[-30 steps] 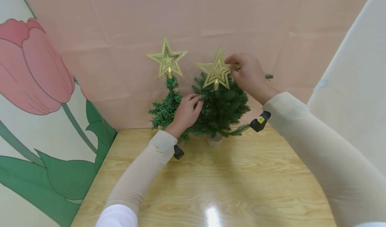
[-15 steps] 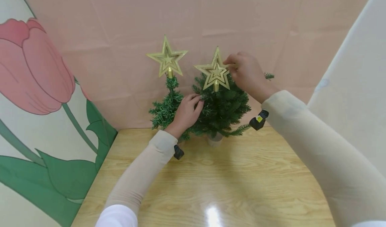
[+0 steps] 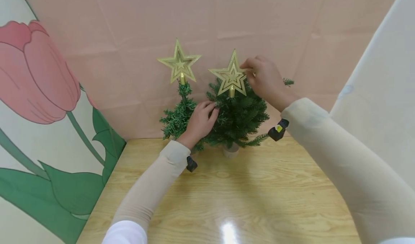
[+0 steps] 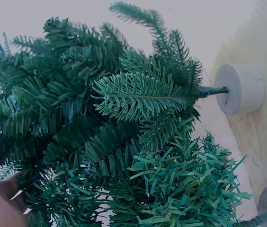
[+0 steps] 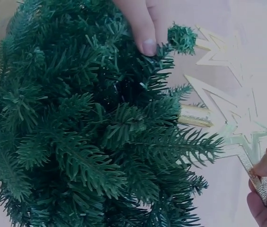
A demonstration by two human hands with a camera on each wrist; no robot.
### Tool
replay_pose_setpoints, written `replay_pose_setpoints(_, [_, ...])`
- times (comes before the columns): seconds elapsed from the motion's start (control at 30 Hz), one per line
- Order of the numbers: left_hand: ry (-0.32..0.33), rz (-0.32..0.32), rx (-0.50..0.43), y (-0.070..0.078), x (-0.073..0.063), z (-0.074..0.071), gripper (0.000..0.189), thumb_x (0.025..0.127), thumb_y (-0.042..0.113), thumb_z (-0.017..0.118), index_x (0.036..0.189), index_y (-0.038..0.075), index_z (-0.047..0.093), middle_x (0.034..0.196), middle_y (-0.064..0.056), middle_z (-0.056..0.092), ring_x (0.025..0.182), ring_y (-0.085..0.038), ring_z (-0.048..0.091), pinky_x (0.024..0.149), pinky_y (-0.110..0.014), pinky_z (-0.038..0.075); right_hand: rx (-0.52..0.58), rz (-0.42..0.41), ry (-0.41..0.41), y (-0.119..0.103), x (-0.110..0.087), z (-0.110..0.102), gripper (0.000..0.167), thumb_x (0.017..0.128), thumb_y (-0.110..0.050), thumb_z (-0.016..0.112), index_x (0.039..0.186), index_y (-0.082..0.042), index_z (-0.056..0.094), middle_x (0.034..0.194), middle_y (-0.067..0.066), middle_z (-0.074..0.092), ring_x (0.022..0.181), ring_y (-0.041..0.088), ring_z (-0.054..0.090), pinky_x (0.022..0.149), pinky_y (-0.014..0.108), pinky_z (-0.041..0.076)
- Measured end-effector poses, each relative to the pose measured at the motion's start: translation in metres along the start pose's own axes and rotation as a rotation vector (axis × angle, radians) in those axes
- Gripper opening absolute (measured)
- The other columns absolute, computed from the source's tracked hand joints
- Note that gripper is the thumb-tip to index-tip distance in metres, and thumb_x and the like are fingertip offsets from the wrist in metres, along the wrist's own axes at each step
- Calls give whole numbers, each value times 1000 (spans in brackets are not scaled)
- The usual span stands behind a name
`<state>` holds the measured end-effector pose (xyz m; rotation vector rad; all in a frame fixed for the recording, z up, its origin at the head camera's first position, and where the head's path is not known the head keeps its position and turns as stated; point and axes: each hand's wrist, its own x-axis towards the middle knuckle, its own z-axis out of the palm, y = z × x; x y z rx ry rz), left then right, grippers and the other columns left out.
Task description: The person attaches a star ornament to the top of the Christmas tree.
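Observation:
In the head view two small artificial Christmas trees stand side by side. By one arm, my right hand (image 3: 267, 81) pinches a gold star topper (image 3: 232, 77) between thumb and fingers. The star's gold socket (image 5: 195, 116) sits at the tip of the right Christmas tree (image 3: 248, 110); branches partly cover where they meet. My left hand (image 3: 201, 121) reaches in front of the left Christmas tree (image 3: 173, 123) and grips the right tree's upper branches, its fingertips partly hidden among needles. Another gold star (image 3: 179, 63) stands upright on the left tree.
The right tree's round wooden base (image 4: 249, 90) rests on the wood-grain table (image 3: 259, 200). Behind the trees hangs a pink cloth (image 3: 136, 27). A tulip-printed panel (image 3: 35, 74) stands at the left, and a white sheet (image 3: 382, 92) hangs at the right.
The right-hand star has shifted slightly left and turned a little, still pinched by my right hand. My left hand holds its place.

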<state>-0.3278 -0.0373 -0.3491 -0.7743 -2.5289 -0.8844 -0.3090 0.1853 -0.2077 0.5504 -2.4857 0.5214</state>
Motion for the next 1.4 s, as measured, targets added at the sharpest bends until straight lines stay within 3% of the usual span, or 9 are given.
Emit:
replay_pose_setpoints(0.33, [-9, -13, -4, 2, 4, 2, 50, 104, 50, 33, 150, 30, 39, 144, 0, 46, 135, -20, 37, 109, -44, 34, 22, -8, 21, 5, -2, 4, 27, 103, -9, 44, 123, -4, 61, 115, 14, 58, 108, 31, 54, 93, 46, 46])
replay_pose_setpoints(0.67, [3, -9, -4, 8, 5, 2, 53, 103, 53, 32, 152, 35, 30, 145, -1, 44, 136, -22, 36, 108, -46, 34, 24, 7, 17, 6, -5, 1, 30, 103, -13, 43, 127, -5, 60, 117, 13, 58, 107, 30, 54, 92, 47, 45])
replay_pose_setpoints(1.2, [-1, -3, -15, 11, 2, -1, 56, 103, 51, 34, 154, 29, 28, 148, -5, 39, 139, -25, 32, 110, -48, 30, 33, -36, 43, 3, -6, 2, 35, 103, -26, 47, 128, -6, 60, 120, 12, 59, 108, 28, 56, 96, 48, 43])
replay_pose_setpoints(1.4, [3, -28, -32, 11, 1, -4, 64, 102, 56, 32, 156, 23, 23, 154, -6, 32, 143, -26, 25, 113, -49, 26, 62, -77, 123, 7, -8, 2, 36, 103, -29, 48, 129, -7, 59, 128, 15, 51, 117, 32, 48, 97, 50, 40])
